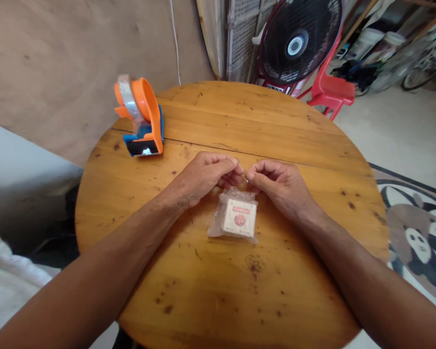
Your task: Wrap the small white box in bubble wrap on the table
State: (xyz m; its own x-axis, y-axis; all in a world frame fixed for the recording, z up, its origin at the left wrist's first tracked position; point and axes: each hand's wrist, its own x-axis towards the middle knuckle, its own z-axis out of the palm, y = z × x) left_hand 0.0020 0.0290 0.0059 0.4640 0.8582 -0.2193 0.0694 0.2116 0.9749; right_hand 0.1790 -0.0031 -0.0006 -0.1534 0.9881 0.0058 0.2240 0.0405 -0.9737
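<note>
A small square cream box (pixel 241 219) with red print lies on the table inside a clear plastic wrap (pixel 217 222), which looks like bubble wrap. Just beyond it, my left hand (pixel 217 173) is closed, its fingertips nearly meeting those of the other hand. My right hand (pixel 278 184) pinches a tiny, thin yellowish strip (pixel 244 176) between thumb and forefinger. The strip's kind is too small to tell, and the left fingers hide whether they grip its other end. Both hands are at the far edge of the wrap.
The round wooden table (pixel 218 291) carries an orange and blue tape dispenser (pixel 148 114) at the back left, loaded with clear tape. Behind the table stand a dark fan (pixel 296 46) and a red plastic chair (pixel 332 89). A panda-patterned mat (pixel 417 242) lies at right.
</note>
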